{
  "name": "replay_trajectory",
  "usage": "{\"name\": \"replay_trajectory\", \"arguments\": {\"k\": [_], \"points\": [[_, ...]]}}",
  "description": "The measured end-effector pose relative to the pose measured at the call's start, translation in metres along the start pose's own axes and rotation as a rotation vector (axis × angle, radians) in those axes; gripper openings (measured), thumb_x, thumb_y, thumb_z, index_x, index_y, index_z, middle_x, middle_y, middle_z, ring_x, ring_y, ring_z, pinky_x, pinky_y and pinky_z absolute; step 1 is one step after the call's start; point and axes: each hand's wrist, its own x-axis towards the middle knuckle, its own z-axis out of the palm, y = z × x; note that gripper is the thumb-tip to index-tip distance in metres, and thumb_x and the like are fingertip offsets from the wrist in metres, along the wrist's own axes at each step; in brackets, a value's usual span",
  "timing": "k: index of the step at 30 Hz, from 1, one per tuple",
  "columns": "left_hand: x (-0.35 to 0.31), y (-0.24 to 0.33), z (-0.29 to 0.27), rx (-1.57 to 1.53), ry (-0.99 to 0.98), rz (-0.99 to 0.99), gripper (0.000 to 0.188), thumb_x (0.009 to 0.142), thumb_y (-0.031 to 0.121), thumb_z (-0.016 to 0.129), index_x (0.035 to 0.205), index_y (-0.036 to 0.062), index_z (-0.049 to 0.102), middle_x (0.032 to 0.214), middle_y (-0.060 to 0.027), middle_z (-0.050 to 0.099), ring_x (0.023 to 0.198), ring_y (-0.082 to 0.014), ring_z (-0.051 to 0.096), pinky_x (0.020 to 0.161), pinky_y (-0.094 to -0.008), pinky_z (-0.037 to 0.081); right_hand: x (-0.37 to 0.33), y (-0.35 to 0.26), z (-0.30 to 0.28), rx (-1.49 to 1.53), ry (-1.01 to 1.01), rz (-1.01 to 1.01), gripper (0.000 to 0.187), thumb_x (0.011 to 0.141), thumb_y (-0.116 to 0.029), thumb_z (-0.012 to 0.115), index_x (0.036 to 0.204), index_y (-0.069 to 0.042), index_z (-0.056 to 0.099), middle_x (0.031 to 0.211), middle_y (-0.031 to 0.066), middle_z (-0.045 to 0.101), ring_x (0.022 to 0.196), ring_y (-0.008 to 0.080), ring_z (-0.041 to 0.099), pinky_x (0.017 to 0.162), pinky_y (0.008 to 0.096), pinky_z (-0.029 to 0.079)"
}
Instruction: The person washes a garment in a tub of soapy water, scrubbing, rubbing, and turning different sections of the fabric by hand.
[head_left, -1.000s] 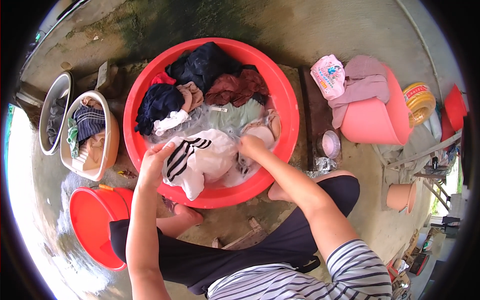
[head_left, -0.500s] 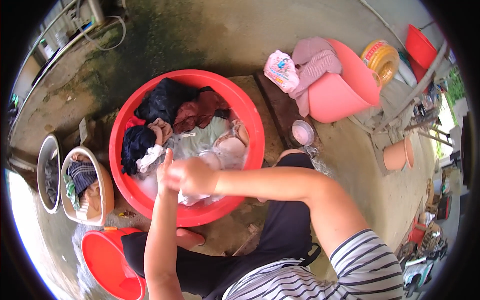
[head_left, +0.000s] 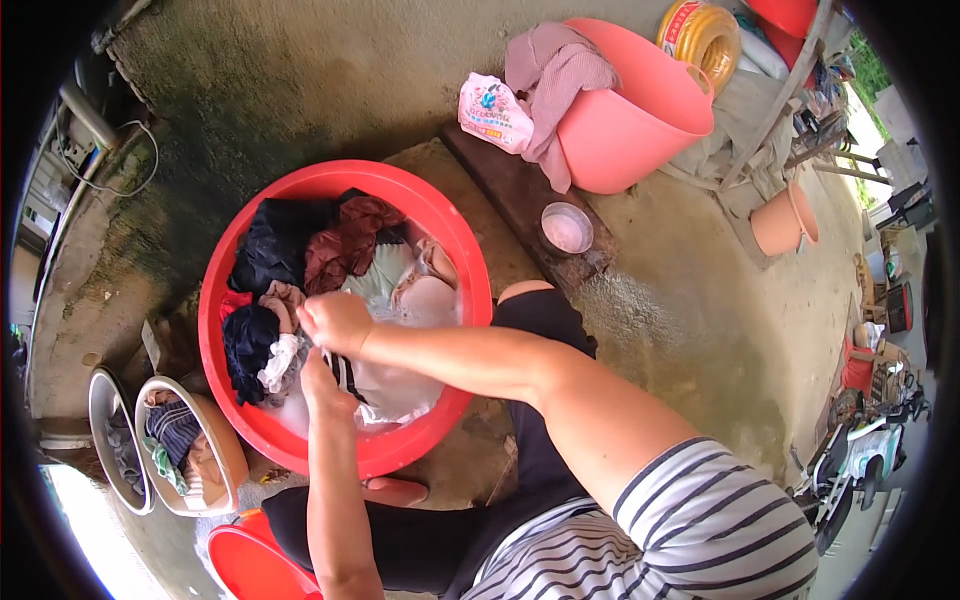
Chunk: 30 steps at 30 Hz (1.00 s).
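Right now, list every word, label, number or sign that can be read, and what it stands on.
Pink-and-white bag: printed lettering, wording withheld; the finest print is too small to read.
Red label on the yellow coil: pale lettering, wording withheld.
Elsewhere, no readable writing.

Place: domestic yard or outdoor wash area, apparently at a home. Evidence: one large red tub [head_left: 474, 285] of sudsy laundry [head_left: 385, 275]; one beige basin [head_left: 236, 455] with clothes [head_left: 172, 432]; one pink basket [head_left: 640, 130], garment [head_left: 560, 70] draped over rim; one yellow hose coil [head_left: 705, 30]; weathered concrete floor [head_left: 680, 300]; greenery [head_left: 868, 75] at right edge.
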Motion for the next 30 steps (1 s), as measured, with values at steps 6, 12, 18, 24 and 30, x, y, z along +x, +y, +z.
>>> {"name": "replay_trajectory", "arguments": {"k": [6,12,18,24,30], "points": [[0.004,-0.003,-0.001,0.005,0.022,0.060,0.017,0.076,0.030,0.048,0.071,0.0162,0.056,0.065,0.0023,0.053,0.057,-0.0122,0.052,0.047,-0.0290,0.040,0.003,0.010,0.000,0.194,-0.014,-0.211,0.018,0.066,-0.024,0.054,0.053,-0.011,0.052,0.053,0.0084,0.053,0.053,0.0274,0.054,0.049,0.0373,0.040],[0.080,-0.012,-0.073,-0.335,0.087,1.348,0.028,0.079,0.033,0.043,0.088,0.0088,0.055,0.089,-0.0072,0.058,0.086,-0.0221,0.054,0.066,-0.0315,0.045,0.000,-0.042,0.023,0.036,0.009,-0.323,0.024,0.072,-0.028,0.053,0.054,-0.011,0.053,0.054,0.0098,0.052,0.053,0.0290,0.054,0.048,0.0400,0.039],[0.006,0.011,-0.010,-0.046,-0.030,0.121,0.029,0.087,0.027,0.033,0.099,0.0083,0.052,0.094,-0.0055,0.057,0.082,-0.0188,0.055,0.073,-0.0309,0.044,-0.006,-0.012,0.004,0.171,0.028,-0.122,0.028,0.075,-0.028,0.052,0.054,-0.008,0.052,0.054,0.0113,0.053,0.050,0.0305,0.053,0.049,0.0395,0.041],[-0.008,0.009,-0.001,0.137,0.029,-0.023,0.032,0.085,0.029,0.038,0.103,0.0075,0.053,0.099,-0.0069,0.057,0.090,-0.0214,0.055,0.074,-0.0349,0.044,0.015,0.003,-0.008,-0.020,0.093,-0.182,0.022,0.073,-0.026,0.052,0.059,-0.009,0.052,0.056,0.0107,0.054,0.054,0.0294,0.054,0.049,0.0412,0.040],[-0.015,0.013,-0.009,-0.004,-0.056,0.078,0.028,0.083,0.027,0.042,0.098,0.0077,0.055,0.095,-0.0065,0.058,0.083,-0.0203,0.057,0.069,-0.0343,0.046,-0.032,-0.038,0.012,0.137,-0.038,-0.354,0.019,0.073,-0.024,0.051,0.060,-0.011,0.054,0.054,0.0108,0.053,0.053,0.0291,0.055,0.049,0.0414,0.041]]}}
